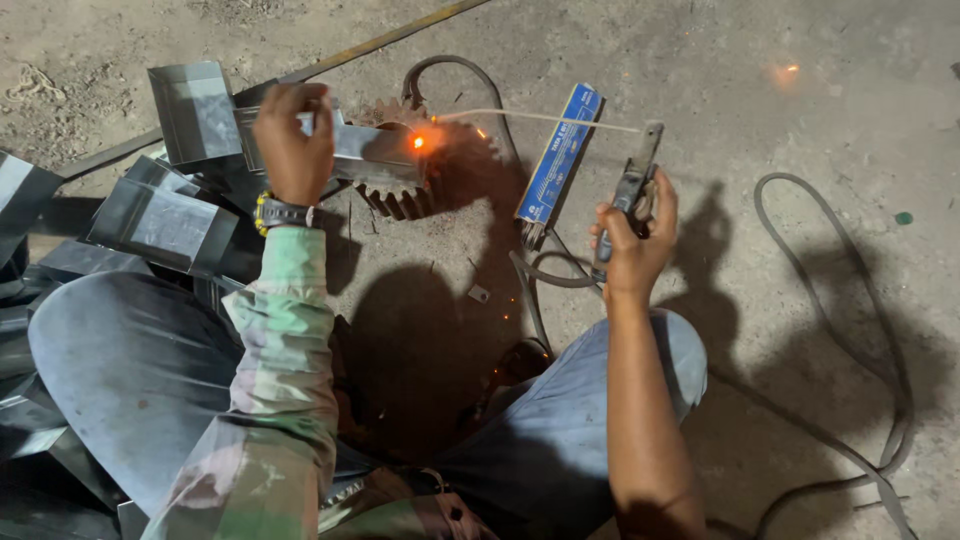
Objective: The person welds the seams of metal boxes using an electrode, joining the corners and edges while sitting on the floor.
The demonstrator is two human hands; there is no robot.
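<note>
Right now the left hand point(292, 140) grips a bent sheet-metal piece point(350, 150), pressing it onto a rusty gear point(400, 195) on the floor. Right hand point(632, 235) is closed round an electrode holder point(630, 190) w/ a long rod point(530, 118); rod tip glows orange at the metal's edge. Blue rod box point(560, 155) lies btw the hands.

The left hand point(293, 140) reaches forward with the back of the hand up, fingers curled down in a closed grip, a watch on the wrist and a camouflage sleeve covering the forearm. The right hand point(632, 235) is held well apart to the right, bare forearm extended, fingers wrapped in a fist, thumb on top.
</note>
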